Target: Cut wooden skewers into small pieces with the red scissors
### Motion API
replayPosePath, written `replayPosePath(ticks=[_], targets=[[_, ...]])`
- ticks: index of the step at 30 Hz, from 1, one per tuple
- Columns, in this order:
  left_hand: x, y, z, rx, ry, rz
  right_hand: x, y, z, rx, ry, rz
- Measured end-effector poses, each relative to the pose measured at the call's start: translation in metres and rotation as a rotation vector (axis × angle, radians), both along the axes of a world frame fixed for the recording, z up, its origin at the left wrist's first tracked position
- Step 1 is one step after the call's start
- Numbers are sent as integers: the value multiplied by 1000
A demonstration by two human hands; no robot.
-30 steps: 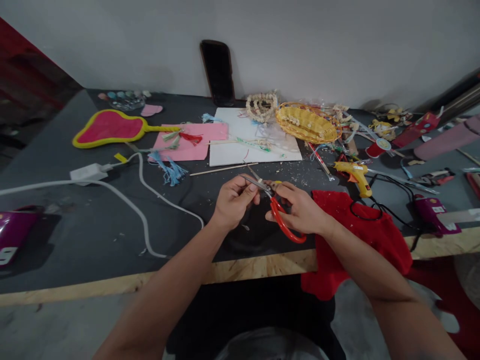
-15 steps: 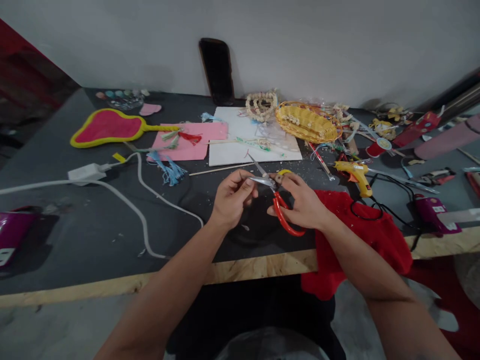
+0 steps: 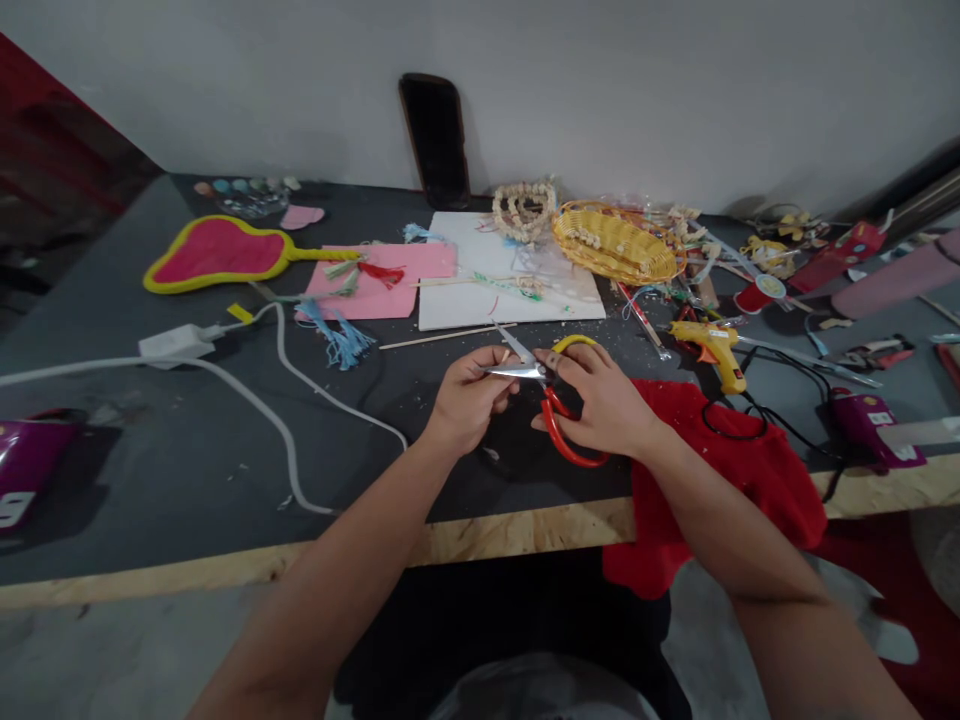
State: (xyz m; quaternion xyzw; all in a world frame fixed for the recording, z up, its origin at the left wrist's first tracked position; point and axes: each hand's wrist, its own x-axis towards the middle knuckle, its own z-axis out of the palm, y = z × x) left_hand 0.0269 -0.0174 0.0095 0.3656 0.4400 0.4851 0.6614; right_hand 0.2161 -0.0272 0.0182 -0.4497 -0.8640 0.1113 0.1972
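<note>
In my right hand [image 3: 604, 400] is a pair of scissors [image 3: 553, 415] with a red and a yellow handle loop. Their blades are spread apart and point left toward my other hand. My left hand [image 3: 472, 400] is closed in a pinch, with the lower blade at its fingertips. A small pale piece shows between the blades by those fingers, too small to name. Beyond the blades lie a thin wooden stick [image 3: 442, 337] and a white board [image 3: 465, 310]. A red cloth [image 3: 720, 470] hangs over the table edge under my right forearm.
A yellow glue gun [image 3: 716, 350] with a black cord lies right of my hands. Behind it stands a wicker basket [image 3: 622, 265]. Left are a pink fan-shaped piece [image 3: 232, 250], blue tassels [image 3: 337, 340] and a white cable [image 3: 285, 440]. A phone [image 3: 436, 140] leans on the wall.
The scissors have turned slightly, and their blades now sit a little farther left, across my left fingertips. Both hands stay in nearly the same place.
</note>
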Motion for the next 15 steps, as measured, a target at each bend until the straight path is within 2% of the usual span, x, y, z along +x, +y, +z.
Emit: replayPosePath(ticks=[4,10,15], targets=[[0,1,-1,23,5,-17,0,1,-1,-11,-20,-22],[0,3,-4,23,-36,-39,0,2,-4,-7,-68,-130],[-1,6,-4,-58,47,-18,2,5,-5,56,76,-172]])
